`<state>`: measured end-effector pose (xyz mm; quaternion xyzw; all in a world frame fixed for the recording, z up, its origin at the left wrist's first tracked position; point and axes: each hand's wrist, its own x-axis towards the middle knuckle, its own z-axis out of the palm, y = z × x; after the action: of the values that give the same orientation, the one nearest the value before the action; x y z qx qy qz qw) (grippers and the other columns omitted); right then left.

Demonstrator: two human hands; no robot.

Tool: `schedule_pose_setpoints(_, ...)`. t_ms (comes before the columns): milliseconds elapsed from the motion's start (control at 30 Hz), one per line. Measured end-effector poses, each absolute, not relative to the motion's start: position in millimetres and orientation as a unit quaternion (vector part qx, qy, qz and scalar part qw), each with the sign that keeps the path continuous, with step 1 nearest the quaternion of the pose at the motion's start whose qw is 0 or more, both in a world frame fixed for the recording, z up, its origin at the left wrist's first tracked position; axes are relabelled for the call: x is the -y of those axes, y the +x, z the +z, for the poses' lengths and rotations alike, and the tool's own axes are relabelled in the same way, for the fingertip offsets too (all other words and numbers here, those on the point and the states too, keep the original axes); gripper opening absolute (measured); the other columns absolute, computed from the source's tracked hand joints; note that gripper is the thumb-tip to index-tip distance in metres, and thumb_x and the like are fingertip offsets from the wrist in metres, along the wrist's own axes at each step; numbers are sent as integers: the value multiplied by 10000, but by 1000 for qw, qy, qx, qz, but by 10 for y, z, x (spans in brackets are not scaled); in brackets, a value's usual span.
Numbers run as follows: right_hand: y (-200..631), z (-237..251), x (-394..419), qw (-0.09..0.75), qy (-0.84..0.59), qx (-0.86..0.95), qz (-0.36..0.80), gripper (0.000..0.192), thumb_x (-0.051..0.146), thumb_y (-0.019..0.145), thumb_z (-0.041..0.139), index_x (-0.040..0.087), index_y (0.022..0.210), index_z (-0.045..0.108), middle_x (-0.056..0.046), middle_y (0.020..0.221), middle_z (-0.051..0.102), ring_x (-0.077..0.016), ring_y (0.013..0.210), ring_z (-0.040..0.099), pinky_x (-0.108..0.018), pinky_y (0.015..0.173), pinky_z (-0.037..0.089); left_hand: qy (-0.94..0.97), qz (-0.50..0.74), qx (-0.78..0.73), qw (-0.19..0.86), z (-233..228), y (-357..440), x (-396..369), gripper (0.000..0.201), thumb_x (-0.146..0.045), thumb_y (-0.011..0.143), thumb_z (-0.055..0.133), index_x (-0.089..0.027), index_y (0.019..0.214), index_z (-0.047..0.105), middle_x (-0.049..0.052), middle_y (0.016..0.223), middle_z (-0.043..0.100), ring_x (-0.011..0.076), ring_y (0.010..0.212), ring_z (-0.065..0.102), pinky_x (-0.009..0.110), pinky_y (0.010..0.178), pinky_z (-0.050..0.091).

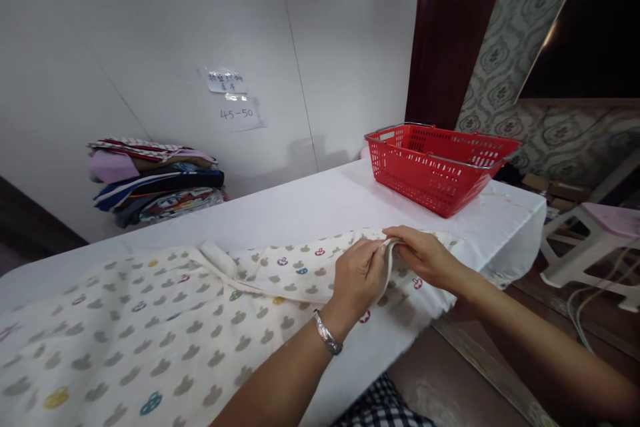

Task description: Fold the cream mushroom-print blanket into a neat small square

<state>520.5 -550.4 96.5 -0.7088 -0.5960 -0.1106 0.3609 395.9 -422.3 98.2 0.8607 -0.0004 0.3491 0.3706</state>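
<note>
A cream cloth garment (200, 327) with grey and coloured mushroom-like prints lies spread over the white-covered table. Its bound edge runs from a folded strip near the middle across to both hands. My left hand (357, 275), with a silver bracelet at the wrist, is closed around this edge. Close beside it on the right, my right hand (423, 255) pinches the same edge between thumb and fingers. Between the two hands the edge is lifted a little off the table. The fingertips of the left hand are partly hidden by the cloth.
A red plastic basket (440, 170) with metal handles stands at the table's far right. Folded clothes (157, 180) are stacked at the back left against the wall. Two paper notes (240, 113) are taped there. A pink-topped stool (595, 240) stands beyond the right end of the white tablecloth (295, 197).
</note>
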Motion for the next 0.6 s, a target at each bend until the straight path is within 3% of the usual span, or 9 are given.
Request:
schedule_pose_setpoints(200,5198,985,5481,375,-712,587,-89,402,124,830,417,249,1203,499,-45,1026,647,-174,933,619,-344,808,517,894,335,28,295,948,3918,4218,247,-269,909,385,-215,1027,595,55,955,652,159,890,578,307,807,458)
schedule_pose_setpoints(367,5218,973,5464,382,-713,582,-82,417,106,813,418,245,1194,513,-42,1020,653,-171,921,625,-333,798,521,918,322,-1,231,844,3910,4258,382,-371,818,548,-208,1161,505,80,1053,622,212,949,572,360,816,476)
schedule_pose_setpoints(500,5213,969,5456,375,-718,580,-88,413,124,808,440,255,1189,529,-41,1036,657,-181,945,624,-346,811,519,924,313,-28,219,813,3927,4287,373,-225,827,485,-213,1199,468,75,1056,612,212,960,564,371,826,471)
schedule_pose_setpoints(600,5208,972,5459,365,-724,579,-87,392,150,824,450,249,1195,525,-48,1042,658,-186,957,622,-356,821,514,911,306,-22,275,829,3952,4271,360,-150,847,396,-220,1188,489,60,1063,619,184,958,567,345,839,462)
